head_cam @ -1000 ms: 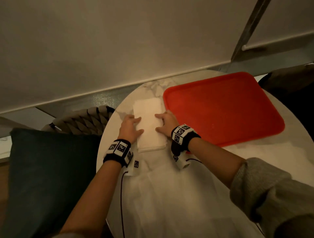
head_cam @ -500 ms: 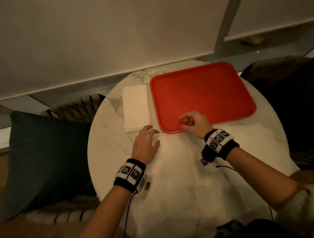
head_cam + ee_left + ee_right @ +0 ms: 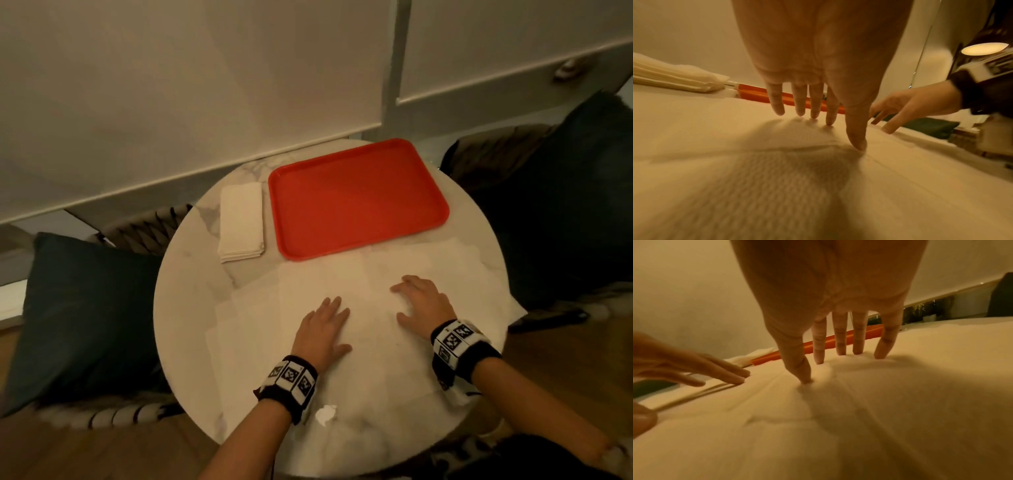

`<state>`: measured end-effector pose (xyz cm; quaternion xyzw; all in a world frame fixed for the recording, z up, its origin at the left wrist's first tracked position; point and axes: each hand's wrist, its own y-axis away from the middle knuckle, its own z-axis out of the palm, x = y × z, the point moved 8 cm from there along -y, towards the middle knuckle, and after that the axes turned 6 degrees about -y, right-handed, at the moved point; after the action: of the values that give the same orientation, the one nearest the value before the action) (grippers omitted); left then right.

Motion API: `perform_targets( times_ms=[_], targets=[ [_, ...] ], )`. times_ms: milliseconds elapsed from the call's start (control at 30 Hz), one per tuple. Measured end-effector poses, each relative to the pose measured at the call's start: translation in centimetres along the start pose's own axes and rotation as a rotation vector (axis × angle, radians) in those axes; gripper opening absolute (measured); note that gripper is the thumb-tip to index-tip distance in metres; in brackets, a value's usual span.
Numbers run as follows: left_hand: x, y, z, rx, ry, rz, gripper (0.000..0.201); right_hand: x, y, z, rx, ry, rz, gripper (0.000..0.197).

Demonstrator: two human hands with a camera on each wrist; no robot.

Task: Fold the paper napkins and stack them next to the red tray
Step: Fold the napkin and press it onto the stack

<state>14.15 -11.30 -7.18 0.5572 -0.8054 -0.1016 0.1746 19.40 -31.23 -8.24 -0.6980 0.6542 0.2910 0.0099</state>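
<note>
Both hands are lying palm-down on the loose, unfolded napkins (image 3: pixel 373 329) that are covering the near half of the round marble bench (image 3: pixel 185 274). The left hand (image 3: pixel 323 329) is resting with its fingers (image 3: pixel 777 104) straight and slightly spread, tips touching the paper and gripping nothing. The right hand (image 3: pixel 423 303) is sitting just beside it, fingers (image 3: pixel 840 344) likewise extended and pressing into the sheet, which is wrinkling around the thumb. The red tray (image 3: pixel 356 202) is sitting at the far side, and the folded stack (image 3: pixel 241 222) is lying just beside its left edge.
</note>
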Motion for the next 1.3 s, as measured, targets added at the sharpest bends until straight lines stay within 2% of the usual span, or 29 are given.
perform_targets(
  times_ms=[100,200,300,367,467,600,700,767,833,933,1033,1133,1233,1300],
  targets=[
    [0.2,-0.3,-0.1,-0.032,0.0,-0.019,0.073,0.1,0.0,0.2,0.014,0.026,-0.013,0.056],
    [0.8,-0.4,-0.4,-0.053,-0.02,-0.018,0.062,0.0,0.3,0.3,0.035,0.012,-0.03,0.056],
    [2.0,-0.5,-0.9,0.002,-0.13,0.017,0.041,0.0,0.5,0.4,0.052,0.009,-0.034,0.056],
    [2.3,-0.5,-0.9,0.055,-0.11,0.017,0.033,0.1,0.5,0.5,0.051,0.006,-0.038,0.056],
    [1.6,0.3,-2.0,0.2,0.153,-0.063,0.029,0.0,0.7,0.6,0.054,-0.002,-0.05,0.056],
    [-0.4,3.5,-6.0,0.528,0.549,-0.192,0.022,0.3,0.6,0.4,0.041,-0.044,-0.059,0.054],
    [-1.9,5.7,-8.7,0.697,0.886,-0.244,0.02,-0.4,0.4,-1.1,0.13,-0.286,-0.109,0.043],
    [-3.0,6.6,-9.8,0.746,1.099,-0.266,0.02,-1.4,0.2,-2.0,0.145,-0.588,-0.127,0.039],
    [-3.9,7.3,-10.7,0.776,1.303,-0.282,0.02,-3.2,0.1,-1.6,-0.011,-0.896,-0.083,0.047],
    [-5.0,7.9,-11.4,0.804,1.564,-0.288,0.02,-7.1,0.4,0.1,-0.34,-1.128,-0.04,0.06],
    [-6.2,8.4,-10.4,0.826,1.698,-0.339,0.019,-10.3,0.9,0.7,-0.495,-1.248,-0.056,0.041],
    [-7.3,9.4,-9.1,0.854,1.722,-0.415,0.015,-12.2,0.6,0.1,-0.451,-1.404,-0.064,0.027],
    [-7.7,10.7,-8.7,0.878,1.768,-0.452,0.026,-12.5,-0.1,-0.8,-0.346,-1.52,-0.021,0.032],
    [-8.2,11.6,-8.6,0.89,1.786,-0.482,0.03,-12.5,-0.6,-1.4,-0.319,-1.496,-0.015,0.039]
  ],
)
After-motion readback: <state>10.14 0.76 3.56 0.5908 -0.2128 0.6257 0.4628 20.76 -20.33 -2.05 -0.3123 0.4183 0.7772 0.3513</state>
